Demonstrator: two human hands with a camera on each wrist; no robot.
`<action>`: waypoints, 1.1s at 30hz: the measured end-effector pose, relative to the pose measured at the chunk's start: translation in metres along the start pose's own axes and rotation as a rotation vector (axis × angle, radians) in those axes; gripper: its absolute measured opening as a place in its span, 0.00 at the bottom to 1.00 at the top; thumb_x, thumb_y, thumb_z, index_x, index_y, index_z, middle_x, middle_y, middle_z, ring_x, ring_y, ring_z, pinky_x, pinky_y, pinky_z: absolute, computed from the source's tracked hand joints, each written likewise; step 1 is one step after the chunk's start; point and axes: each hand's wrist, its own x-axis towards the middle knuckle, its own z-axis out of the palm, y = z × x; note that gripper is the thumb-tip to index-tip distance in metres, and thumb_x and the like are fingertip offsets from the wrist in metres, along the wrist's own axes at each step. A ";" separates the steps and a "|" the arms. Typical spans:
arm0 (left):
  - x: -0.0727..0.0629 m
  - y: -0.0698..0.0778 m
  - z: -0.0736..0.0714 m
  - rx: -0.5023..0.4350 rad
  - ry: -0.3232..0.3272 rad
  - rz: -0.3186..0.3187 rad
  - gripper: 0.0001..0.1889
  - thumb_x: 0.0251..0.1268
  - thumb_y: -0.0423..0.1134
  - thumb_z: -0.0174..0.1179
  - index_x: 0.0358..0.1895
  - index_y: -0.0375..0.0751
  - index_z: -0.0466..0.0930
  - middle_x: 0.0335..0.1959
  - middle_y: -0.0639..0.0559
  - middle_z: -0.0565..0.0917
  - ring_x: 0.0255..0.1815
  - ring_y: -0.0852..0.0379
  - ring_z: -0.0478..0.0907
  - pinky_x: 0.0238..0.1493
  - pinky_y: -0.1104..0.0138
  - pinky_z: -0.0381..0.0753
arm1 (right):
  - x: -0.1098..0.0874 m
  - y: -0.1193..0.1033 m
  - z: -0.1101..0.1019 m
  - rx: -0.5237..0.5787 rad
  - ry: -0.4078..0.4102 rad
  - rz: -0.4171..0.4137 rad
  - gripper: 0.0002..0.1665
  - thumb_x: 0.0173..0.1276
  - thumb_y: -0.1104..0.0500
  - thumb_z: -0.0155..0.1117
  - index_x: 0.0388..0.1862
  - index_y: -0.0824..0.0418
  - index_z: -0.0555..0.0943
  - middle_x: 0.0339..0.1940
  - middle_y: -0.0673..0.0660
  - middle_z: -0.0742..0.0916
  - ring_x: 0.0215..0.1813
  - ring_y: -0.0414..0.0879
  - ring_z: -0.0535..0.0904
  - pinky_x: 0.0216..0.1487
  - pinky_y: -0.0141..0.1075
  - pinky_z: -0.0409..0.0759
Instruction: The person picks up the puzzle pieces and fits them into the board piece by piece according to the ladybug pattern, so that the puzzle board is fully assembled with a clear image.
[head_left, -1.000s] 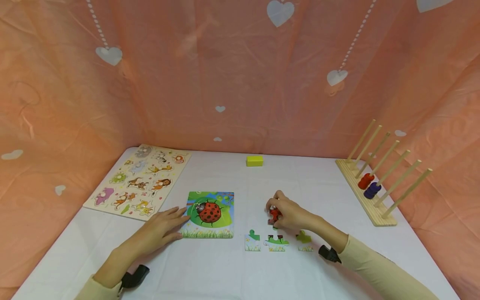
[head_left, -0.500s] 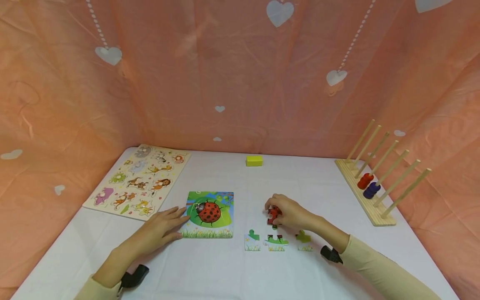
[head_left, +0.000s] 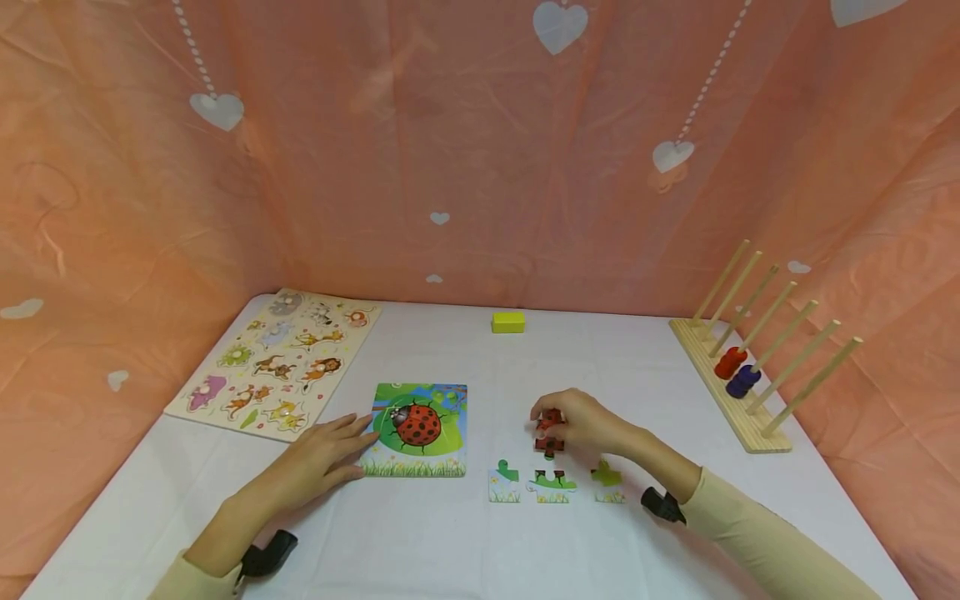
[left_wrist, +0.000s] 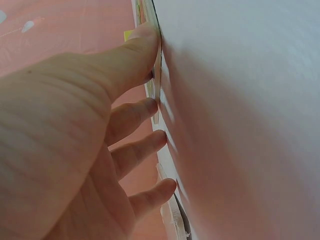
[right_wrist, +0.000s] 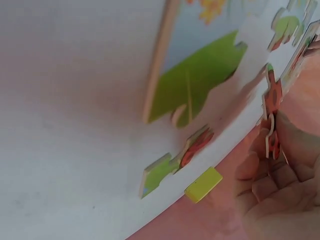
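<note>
My right hand [head_left: 588,425] pinches a red, black-dotted jigsaw piece [head_left: 549,448] right of the picture board. In the right wrist view that jigsaw piece [right_wrist: 273,95] is seen edge-on between thumb and fingers. Several green jigsaw pieces lie in a row in front of this hand: a left one [head_left: 503,482], a middle one [head_left: 553,492] and a right one [head_left: 607,477]. Another green-and-red piece [right_wrist: 175,160] shows only in the right wrist view. My left hand [head_left: 322,454] rests, fingers extended, at the left edge of the square ladybug picture board [head_left: 450,462], thumb near its lower corner.
A wooden animal puzzle board [head_left: 300,367] lies at the back left. A yellow block [head_left: 508,322] sits at the table's far side. To the right stands a wooden peg rack [head_left: 768,442] carrying red rings [head_left: 731,362] and blue rings [head_left: 744,382].
My right thumb has shifted up off the red piece's lower part, which now shows more. The raised right fingers have come down a little. My left hand has stayed in place.
</note>
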 end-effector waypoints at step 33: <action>0.000 -0.003 0.000 -0.004 -0.002 0.014 0.25 0.68 0.45 0.64 0.64 0.36 0.78 0.71 0.35 0.70 0.69 0.30 0.66 0.62 0.34 0.66 | 0.093 -0.051 0.028 0.062 -0.075 -0.117 0.17 0.65 0.72 0.67 0.52 0.65 0.82 0.36 0.53 0.84 0.31 0.41 0.78 0.33 0.29 0.77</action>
